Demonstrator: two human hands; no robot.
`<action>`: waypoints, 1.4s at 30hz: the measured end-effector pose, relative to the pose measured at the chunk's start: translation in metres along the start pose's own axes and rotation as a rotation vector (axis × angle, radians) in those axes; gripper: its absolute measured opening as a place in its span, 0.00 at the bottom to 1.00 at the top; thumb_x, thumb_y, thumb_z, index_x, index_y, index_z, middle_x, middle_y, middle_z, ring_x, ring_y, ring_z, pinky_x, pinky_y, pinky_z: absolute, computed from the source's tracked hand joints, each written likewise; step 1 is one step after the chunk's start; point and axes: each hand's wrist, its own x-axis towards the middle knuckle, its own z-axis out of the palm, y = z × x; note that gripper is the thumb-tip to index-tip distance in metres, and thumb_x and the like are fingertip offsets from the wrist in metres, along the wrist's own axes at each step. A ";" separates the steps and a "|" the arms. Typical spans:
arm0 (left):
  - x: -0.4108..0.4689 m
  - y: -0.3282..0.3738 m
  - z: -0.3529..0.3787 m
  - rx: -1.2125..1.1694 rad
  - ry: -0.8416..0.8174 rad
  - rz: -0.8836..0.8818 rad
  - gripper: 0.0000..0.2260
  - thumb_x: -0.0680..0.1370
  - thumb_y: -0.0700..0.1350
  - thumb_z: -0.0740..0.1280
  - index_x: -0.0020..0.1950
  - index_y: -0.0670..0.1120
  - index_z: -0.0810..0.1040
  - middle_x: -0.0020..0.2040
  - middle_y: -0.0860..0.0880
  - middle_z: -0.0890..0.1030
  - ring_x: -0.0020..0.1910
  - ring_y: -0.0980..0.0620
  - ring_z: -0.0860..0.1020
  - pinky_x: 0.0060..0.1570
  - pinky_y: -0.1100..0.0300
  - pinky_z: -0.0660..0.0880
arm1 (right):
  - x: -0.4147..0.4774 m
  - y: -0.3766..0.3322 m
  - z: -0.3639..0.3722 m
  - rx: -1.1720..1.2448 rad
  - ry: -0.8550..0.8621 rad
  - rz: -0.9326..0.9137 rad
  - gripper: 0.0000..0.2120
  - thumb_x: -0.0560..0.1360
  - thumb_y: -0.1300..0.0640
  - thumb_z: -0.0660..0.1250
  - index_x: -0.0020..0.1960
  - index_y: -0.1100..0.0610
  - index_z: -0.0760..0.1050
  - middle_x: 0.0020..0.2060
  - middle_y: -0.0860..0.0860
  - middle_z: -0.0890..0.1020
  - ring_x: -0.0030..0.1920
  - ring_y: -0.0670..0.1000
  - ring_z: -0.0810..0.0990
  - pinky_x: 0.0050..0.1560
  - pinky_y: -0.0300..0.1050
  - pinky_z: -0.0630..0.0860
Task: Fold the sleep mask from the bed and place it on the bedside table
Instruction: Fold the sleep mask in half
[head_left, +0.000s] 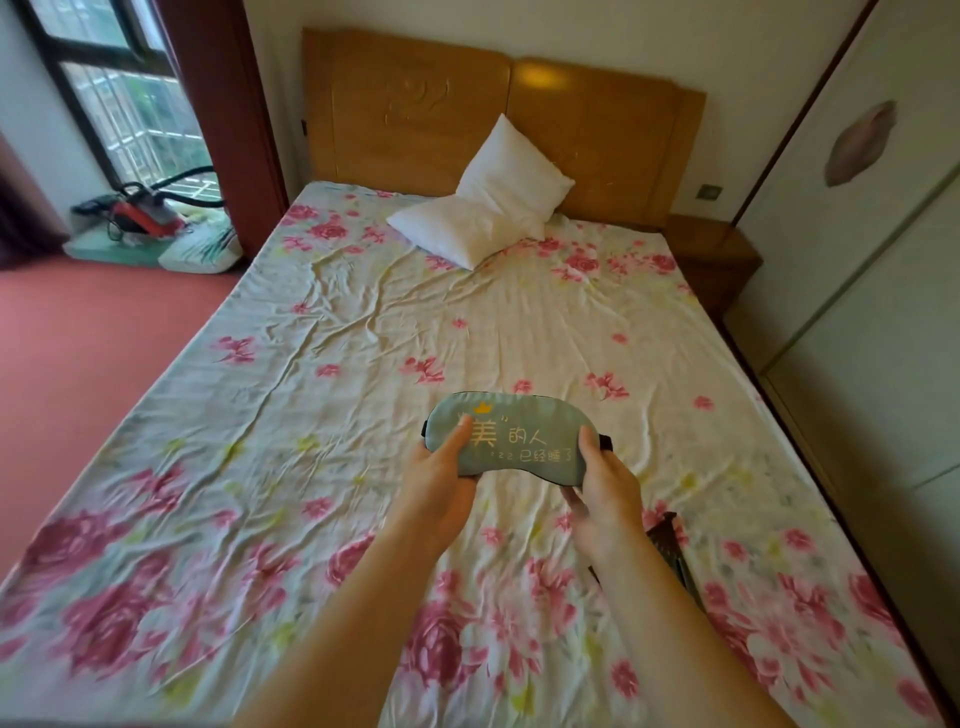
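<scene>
A pale green sleep mask (519, 431) with yellow lettering and a black strap is held flat and unfolded above the flowered bed sheet (337, 395). My left hand (441, 486) grips its left end, thumb on the front. Its right end is pinched by my right hand (605, 486), thumb on top as well. The wooden bedside table (714, 260) stands at the far right, beside the headboard.
A white pillow (493, 208) leans against the wooden headboard (467, 119). A dark object (670, 540) lies on the sheet under my right forearm. Wardrobe doors (857, 260) run along the right; red floor and a red appliance (145, 210) are at left.
</scene>
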 end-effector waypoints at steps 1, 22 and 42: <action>0.000 0.000 0.000 -0.007 0.005 0.001 0.07 0.80 0.38 0.67 0.57 0.40 0.80 0.49 0.42 0.88 0.48 0.45 0.87 0.40 0.56 0.83 | 0.000 0.000 -0.001 -0.076 0.031 -0.046 0.11 0.77 0.48 0.68 0.44 0.55 0.81 0.43 0.52 0.84 0.44 0.50 0.82 0.41 0.43 0.77; 0.004 0.003 0.002 -0.095 0.092 -0.084 0.10 0.80 0.40 0.67 0.59 0.37 0.78 0.50 0.39 0.86 0.47 0.45 0.87 0.52 0.48 0.82 | -0.006 -0.003 0.014 0.253 -0.054 0.024 0.13 0.75 0.54 0.72 0.53 0.62 0.79 0.44 0.55 0.86 0.43 0.52 0.86 0.37 0.45 0.82; -0.005 -0.008 0.012 0.019 -0.035 -0.067 0.16 0.83 0.45 0.62 0.71 0.49 0.73 0.65 0.39 0.80 0.61 0.41 0.82 0.56 0.45 0.80 | -0.006 0.006 0.029 -0.270 0.034 -0.299 0.09 0.77 0.62 0.65 0.56 0.60 0.79 0.50 0.57 0.84 0.47 0.53 0.84 0.43 0.44 0.81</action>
